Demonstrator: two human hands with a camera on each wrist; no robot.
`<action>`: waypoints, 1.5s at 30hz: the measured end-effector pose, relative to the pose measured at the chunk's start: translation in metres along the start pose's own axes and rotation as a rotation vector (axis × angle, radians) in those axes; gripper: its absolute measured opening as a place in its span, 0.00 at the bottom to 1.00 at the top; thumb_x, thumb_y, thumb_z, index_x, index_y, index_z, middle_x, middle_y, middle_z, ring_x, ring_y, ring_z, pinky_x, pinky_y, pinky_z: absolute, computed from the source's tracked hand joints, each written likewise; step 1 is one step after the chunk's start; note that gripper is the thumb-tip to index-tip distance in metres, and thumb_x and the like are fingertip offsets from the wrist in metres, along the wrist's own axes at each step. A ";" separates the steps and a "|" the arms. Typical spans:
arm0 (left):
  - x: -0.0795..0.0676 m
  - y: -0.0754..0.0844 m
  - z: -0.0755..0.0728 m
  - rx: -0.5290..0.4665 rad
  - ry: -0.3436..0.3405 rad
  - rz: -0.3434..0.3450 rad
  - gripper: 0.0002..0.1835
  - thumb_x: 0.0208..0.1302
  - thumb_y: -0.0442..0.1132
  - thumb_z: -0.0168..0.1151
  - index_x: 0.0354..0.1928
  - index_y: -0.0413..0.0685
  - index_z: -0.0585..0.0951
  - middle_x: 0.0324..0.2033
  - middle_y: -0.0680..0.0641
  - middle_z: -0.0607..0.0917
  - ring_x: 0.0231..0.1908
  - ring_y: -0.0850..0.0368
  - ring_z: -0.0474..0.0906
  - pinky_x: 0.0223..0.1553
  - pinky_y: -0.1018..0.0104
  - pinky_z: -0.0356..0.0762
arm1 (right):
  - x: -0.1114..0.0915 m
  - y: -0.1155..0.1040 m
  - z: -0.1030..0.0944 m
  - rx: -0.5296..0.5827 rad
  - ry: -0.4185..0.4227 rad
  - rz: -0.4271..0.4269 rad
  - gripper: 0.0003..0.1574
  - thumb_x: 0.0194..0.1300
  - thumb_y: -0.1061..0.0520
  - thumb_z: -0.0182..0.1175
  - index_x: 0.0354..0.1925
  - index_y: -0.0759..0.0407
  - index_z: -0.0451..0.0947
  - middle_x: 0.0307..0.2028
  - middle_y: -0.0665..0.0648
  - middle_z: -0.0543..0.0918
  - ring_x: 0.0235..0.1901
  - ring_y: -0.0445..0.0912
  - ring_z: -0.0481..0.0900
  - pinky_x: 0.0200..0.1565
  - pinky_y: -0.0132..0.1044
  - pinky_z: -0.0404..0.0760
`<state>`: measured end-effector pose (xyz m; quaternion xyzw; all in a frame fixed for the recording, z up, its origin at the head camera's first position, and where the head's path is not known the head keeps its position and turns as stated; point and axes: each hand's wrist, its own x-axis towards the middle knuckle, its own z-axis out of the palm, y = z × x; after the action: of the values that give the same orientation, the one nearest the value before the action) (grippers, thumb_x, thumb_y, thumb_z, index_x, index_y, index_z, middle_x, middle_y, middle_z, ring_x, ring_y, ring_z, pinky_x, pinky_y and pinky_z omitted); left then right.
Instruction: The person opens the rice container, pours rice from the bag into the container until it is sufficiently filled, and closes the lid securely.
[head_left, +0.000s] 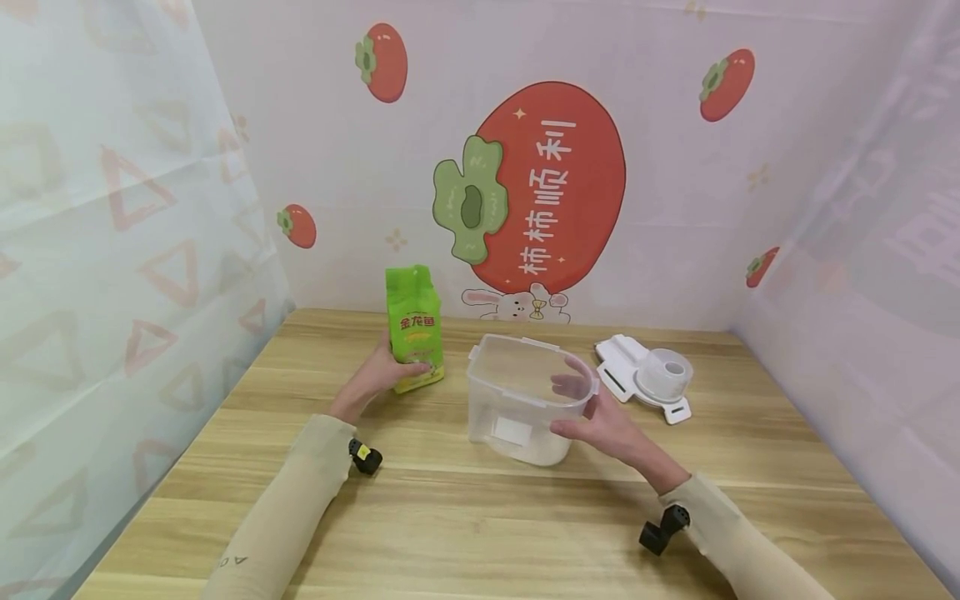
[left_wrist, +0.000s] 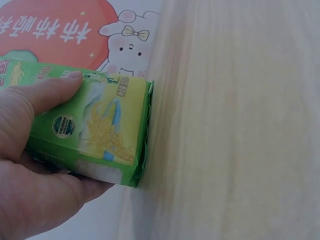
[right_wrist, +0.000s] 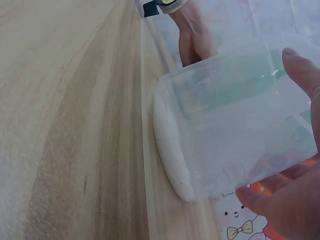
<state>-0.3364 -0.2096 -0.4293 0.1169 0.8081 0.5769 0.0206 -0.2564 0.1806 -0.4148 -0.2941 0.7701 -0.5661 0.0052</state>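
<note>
My left hand (head_left: pixel 390 369) grips an upright green bag (head_left: pixel 415 333) low on its sides. In the left wrist view, the thumb lies across the front of the bag (left_wrist: pixel 100 125), which has a yellow panel with grain ears; the bag's bottom edge is right at the tabletop. My right hand (head_left: pixel 600 421) holds a clear plastic container (head_left: pixel 517 417) at its right end, thumb on the near side and fingers on the far side. The container has no lid on it. Seen from the right wrist, a whitish band runs along the base of the container (right_wrist: pixel 220 120).
Right of the container lies a white lid (head_left: pixel 618 367) with a translucent cup (head_left: pixel 665 375) on it. All stand on a wood-grain table (head_left: pixel 450 525). Printed cloth walls (head_left: pixel 322 150) rise behind it and at both sides.
</note>
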 end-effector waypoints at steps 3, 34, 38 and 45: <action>0.000 0.001 0.000 0.012 -0.002 -0.002 0.42 0.56 0.33 0.71 0.69 0.55 0.61 0.60 0.40 0.78 0.59 0.40 0.76 0.64 0.43 0.70 | 0.000 0.000 -0.002 -0.005 -0.008 0.002 0.60 0.52 0.65 0.72 0.74 0.60 0.47 0.63 0.76 0.69 0.63 0.69 0.70 0.56 0.25 0.74; -0.007 0.004 -0.004 0.026 -0.035 -0.154 0.33 0.53 0.45 0.74 0.62 0.53 0.73 0.57 0.44 0.82 0.57 0.45 0.79 0.63 0.46 0.72 | 0.006 0.006 -0.021 0.074 -0.131 -0.023 0.59 0.54 0.66 0.70 0.74 0.64 0.46 0.64 0.76 0.68 0.64 0.71 0.66 0.57 0.28 0.77; -0.012 0.008 -0.008 0.021 -0.104 -0.126 0.36 0.54 0.44 0.74 0.65 0.54 0.70 0.58 0.44 0.81 0.58 0.45 0.78 0.63 0.45 0.71 | 0.004 0.005 -0.023 0.082 -0.136 -0.023 0.59 0.55 0.67 0.70 0.74 0.65 0.45 0.65 0.76 0.67 0.64 0.71 0.66 0.57 0.28 0.77; -0.023 0.021 -0.014 0.038 -0.214 -0.091 0.33 0.51 0.40 0.75 0.60 0.51 0.73 0.52 0.44 0.84 0.51 0.49 0.82 0.56 0.51 0.77 | 0.004 0.006 -0.022 0.087 -0.141 -0.006 0.57 0.55 0.66 0.69 0.74 0.63 0.46 0.65 0.75 0.67 0.65 0.70 0.66 0.57 0.28 0.77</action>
<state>-0.3133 -0.2211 -0.4070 0.1416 0.8164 0.5443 0.1307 -0.2698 0.1993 -0.4104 -0.3350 0.7415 -0.5770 0.0708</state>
